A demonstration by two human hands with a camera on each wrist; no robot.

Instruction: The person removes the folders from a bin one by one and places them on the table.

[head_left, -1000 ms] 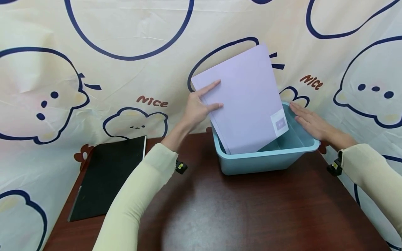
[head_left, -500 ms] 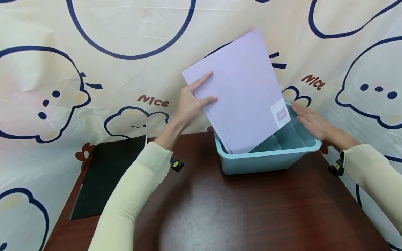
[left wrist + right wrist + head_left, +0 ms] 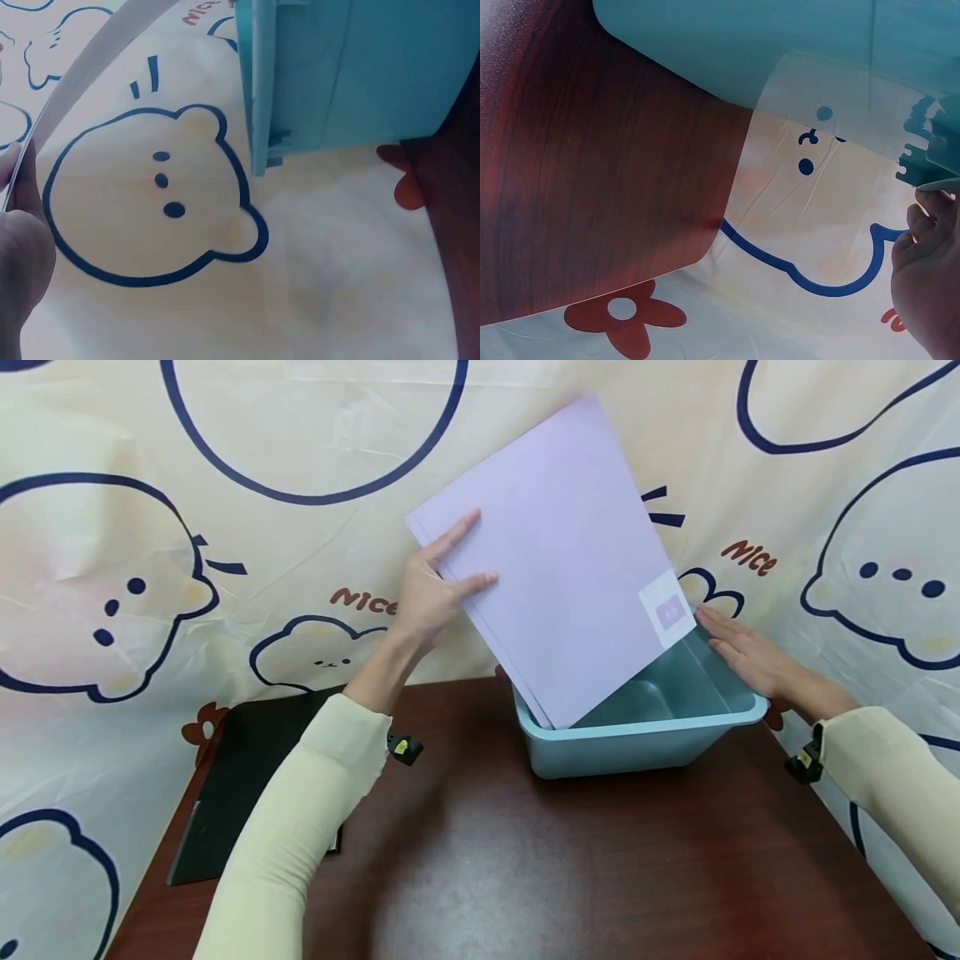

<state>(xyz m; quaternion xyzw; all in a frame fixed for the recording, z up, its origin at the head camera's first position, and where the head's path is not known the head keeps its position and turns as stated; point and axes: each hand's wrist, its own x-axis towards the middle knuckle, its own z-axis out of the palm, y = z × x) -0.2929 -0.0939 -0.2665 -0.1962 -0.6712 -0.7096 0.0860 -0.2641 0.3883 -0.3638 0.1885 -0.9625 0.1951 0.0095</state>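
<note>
A lavender folder [image 3: 555,543] with a white label near its right corner leans up out of a light-blue plastic bin [image 3: 637,756]. Its lower corner is at the bin's front rim. My left hand [image 3: 431,589] pinches the folder's left edge, thumb and index finger lying on the near face and the other fingers behind it. In the left wrist view the folder [image 3: 75,86] appears edge-on and bowed, with part of the left hand [image 3: 26,255] at its edge. My right hand [image 3: 746,652] rests on the bin's right rim, fingers extended. The right wrist view shows those fingertips [image 3: 934,202] at the rim.
A black flat folder-like item [image 3: 255,777] lies on the left of the dark wooden table [image 3: 585,868], partly covered by the left sleeve [image 3: 300,827]. A cream cloth with cartoon bears [image 3: 315,552] hangs behind the table and at its sides.
My left hand has moved up and to the left, drawing the folder farther out of the bin and tilting it more. The right hand and the bin have stayed in place.
</note>
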